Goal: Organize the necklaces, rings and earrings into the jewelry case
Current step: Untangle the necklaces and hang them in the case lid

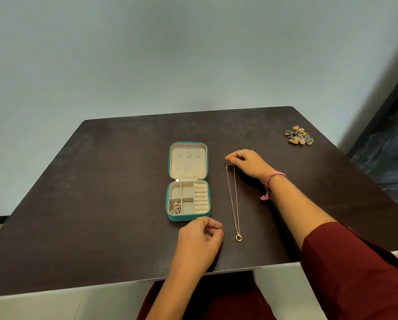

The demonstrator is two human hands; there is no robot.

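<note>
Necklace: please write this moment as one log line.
necklace: straight on table | right hand: at clasp end | left hand: empty | case: open

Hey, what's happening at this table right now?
A person is sorting jewelry into an open teal jewelry case. A gold necklace lies stretched out on the dark table beside the case; the right hand is at its far end, while the left hand hovers near the case's front edge. One compartment already holds small pieces, and a pile of earrings waits at the far right.
</note>
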